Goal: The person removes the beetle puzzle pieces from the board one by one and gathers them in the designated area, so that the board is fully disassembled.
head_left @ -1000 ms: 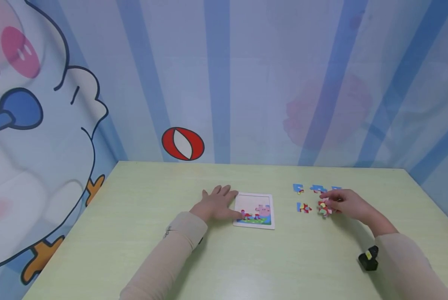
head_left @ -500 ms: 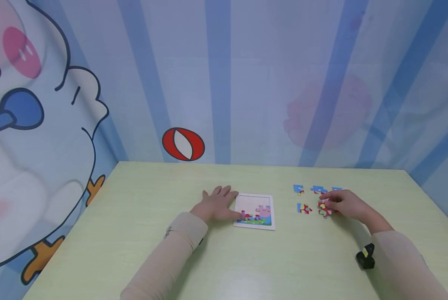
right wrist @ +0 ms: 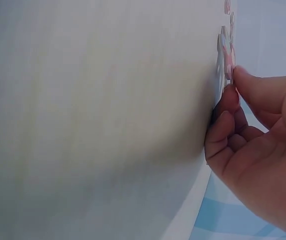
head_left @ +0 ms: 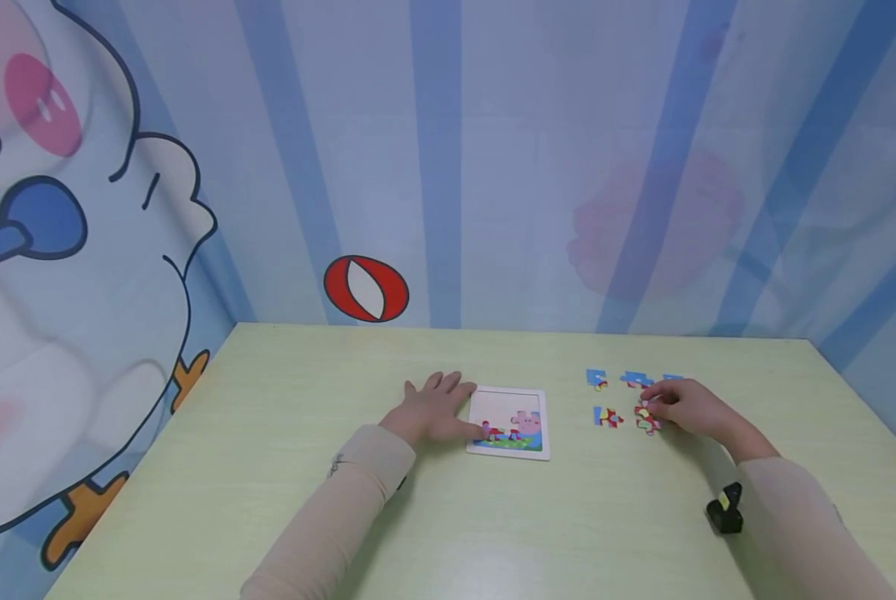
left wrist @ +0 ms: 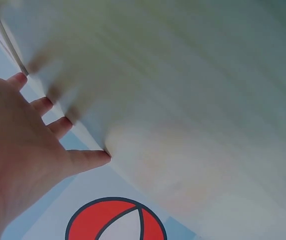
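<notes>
A square puzzle tray [head_left: 503,403] with a white rim lies mid-table, its lower part and right side filled with joined pieces showing a pink pig and grass. My left hand [head_left: 432,411] lies spread at the tray's left side, thumb over its lower left corner; in the left wrist view the fingertips [left wrist: 44,101] touch the tabletop. To the right, my right hand [head_left: 691,408] pinches a red and pink jigsaw piece [head_left: 648,419] between thumb and fingers. In the right wrist view that jigsaw piece [right wrist: 226,55] stands tilted off the table, the other fingers curled beneath.
Loose blue-edged jigsaw pieces lie around the right hand: one at the back left [head_left: 596,378], one at the back middle [head_left: 637,379], and one in front [head_left: 608,417]. Another is partly hidden behind the fingers. A black wrist device [head_left: 725,510] sits at the right sleeve.
My right forearm has shifted slightly left, and the pinched jigsaw piece has turned and tilted a little in the fingers. The left hand and tray stay put.
</notes>
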`<control>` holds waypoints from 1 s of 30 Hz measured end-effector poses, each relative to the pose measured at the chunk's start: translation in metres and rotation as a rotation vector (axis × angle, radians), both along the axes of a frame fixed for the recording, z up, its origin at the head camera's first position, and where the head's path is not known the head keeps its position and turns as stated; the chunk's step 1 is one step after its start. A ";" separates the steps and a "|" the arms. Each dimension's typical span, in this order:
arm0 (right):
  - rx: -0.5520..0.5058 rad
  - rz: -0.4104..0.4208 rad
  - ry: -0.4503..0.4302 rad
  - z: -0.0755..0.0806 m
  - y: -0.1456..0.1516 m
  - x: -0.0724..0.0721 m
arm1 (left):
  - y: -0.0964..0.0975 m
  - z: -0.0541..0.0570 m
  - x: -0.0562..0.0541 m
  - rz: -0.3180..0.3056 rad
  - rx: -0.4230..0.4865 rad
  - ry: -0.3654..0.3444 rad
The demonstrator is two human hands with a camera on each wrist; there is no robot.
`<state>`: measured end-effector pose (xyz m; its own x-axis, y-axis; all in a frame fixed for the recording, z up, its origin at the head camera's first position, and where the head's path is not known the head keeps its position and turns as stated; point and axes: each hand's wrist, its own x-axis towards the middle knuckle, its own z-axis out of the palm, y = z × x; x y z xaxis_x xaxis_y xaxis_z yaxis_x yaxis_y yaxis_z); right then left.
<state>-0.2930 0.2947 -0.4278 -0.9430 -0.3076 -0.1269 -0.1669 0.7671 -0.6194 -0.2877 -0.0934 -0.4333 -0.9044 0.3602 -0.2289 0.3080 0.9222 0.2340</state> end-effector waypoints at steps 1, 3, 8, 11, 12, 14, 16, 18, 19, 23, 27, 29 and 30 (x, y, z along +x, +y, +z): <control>0.006 -0.001 0.002 0.000 0.000 0.000 | 0.000 0.000 0.000 -0.001 -0.001 0.001; 0.020 -0.001 0.007 -0.001 0.000 -0.001 | 0.000 0.000 0.000 -0.003 -0.004 0.002; 0.038 -0.001 0.009 -0.001 0.000 -0.001 | 0.000 0.000 0.001 -0.002 -0.005 0.004; 0.043 0.001 0.016 -0.001 -0.001 -0.001 | 0.000 0.001 0.001 0.000 -0.005 0.004; 0.044 0.002 0.019 -0.001 -0.001 -0.001 | 0.000 0.001 0.001 0.000 -0.004 0.005; 0.044 0.003 0.021 -0.001 0.000 -0.002 | 0.000 0.001 0.002 0.002 -0.001 0.004; 0.046 -0.002 0.018 -0.001 0.000 -0.002 | 0.000 0.002 0.002 0.003 0.004 0.002; 0.046 -0.009 0.010 -0.001 0.000 -0.002 | 0.000 0.002 0.002 0.003 0.005 0.000; 0.045 -0.013 0.007 -0.001 0.000 -0.002 | 0.000 0.002 0.002 0.004 0.006 -0.001; 0.032 -0.026 0.000 0.001 -0.002 -0.002 | 0.000 0.002 0.003 0.006 0.006 -0.004; 0.009 -0.036 -0.010 0.007 -0.005 0.000 | 0.000 0.002 0.003 0.003 0.004 -0.003; -0.004 -0.040 -0.014 0.010 -0.007 0.001 | 0.000 0.003 0.003 0.001 0.002 -0.002; -0.012 -0.040 -0.013 0.012 -0.009 0.001 | 0.000 0.003 0.003 0.001 0.003 -0.002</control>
